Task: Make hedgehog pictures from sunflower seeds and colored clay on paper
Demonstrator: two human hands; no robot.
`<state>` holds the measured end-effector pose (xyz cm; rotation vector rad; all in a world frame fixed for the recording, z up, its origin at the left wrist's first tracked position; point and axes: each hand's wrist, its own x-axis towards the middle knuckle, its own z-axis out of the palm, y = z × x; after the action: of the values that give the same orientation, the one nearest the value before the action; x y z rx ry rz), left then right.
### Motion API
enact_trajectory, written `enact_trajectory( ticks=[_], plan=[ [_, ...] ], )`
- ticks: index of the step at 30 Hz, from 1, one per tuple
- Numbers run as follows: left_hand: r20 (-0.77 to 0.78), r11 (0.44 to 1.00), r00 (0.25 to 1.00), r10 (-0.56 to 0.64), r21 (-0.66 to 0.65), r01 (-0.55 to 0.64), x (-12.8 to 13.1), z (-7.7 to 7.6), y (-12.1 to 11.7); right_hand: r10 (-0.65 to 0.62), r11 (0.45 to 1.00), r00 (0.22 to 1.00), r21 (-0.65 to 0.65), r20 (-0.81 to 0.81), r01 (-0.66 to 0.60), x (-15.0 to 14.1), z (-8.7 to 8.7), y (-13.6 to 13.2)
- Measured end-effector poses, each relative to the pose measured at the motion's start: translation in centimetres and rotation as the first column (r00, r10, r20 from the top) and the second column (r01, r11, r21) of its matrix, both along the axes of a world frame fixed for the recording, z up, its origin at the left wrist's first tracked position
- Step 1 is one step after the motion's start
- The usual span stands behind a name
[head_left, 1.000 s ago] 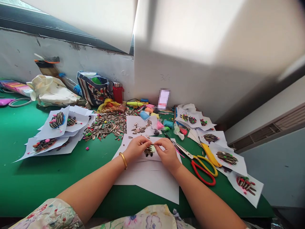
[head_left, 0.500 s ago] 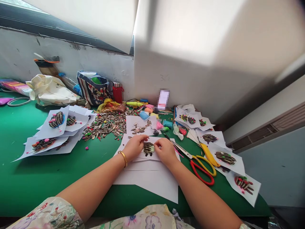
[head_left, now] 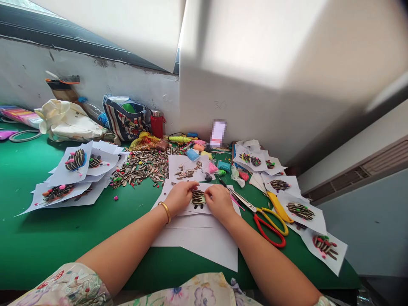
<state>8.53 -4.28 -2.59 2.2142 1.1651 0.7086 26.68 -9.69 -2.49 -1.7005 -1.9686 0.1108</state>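
Observation:
In the head view, a small figure of striped sunflower seeds [head_left: 198, 197] set in pale green clay lies on a white card [head_left: 188, 211]. Two dark seeds stick out below its body like feet. My left hand [head_left: 180, 198] rests at the figure's left side, thumb and fingers pinched together near its upper edge. On the opposite side my right hand [head_left: 219, 201] is closed, with thumb and forefinger touching the figure's right edge. Whatever is between either hand's fingertips is too small or hidden. Larger white sheets [head_left: 204, 242] lie under the card.
Beside my right hand lie scissors [head_left: 270, 225] with red and yellow handles and a yellow cutter [head_left: 279, 207]. Behind are loose sunflower seeds [head_left: 143, 168], a seed-strewn sheet [head_left: 178, 163] and coloured clay [head_left: 225, 165]. Finished-looking seed cards [head_left: 72, 170] lie left, others [head_left: 301, 210] right.
My right hand's fingertips have shifted slightly left along the figure's edge, and more dark seed stripes show on its right part. My left hand stays almost still.

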Motion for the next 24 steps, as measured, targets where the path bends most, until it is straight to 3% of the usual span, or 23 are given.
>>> enact_trajectory(
  ticks=[13, 24],
  plan=[
    [-0.011, 1.000, 1.000, 0.000, 0.012, 0.000, -0.12, 0.27, -0.20, -0.001, 1.000, 1.000, 0.002, -0.016, 0.001, -0.05, -0.10, -0.06],
    [-0.035, 1.000, 0.999, -0.002, 0.025, 0.003, -0.20, 0.56, -0.37, 0.044, 0.999, 0.983, 0.039, -0.176, -0.037, 0.82, -0.37, -0.12]
  ],
)
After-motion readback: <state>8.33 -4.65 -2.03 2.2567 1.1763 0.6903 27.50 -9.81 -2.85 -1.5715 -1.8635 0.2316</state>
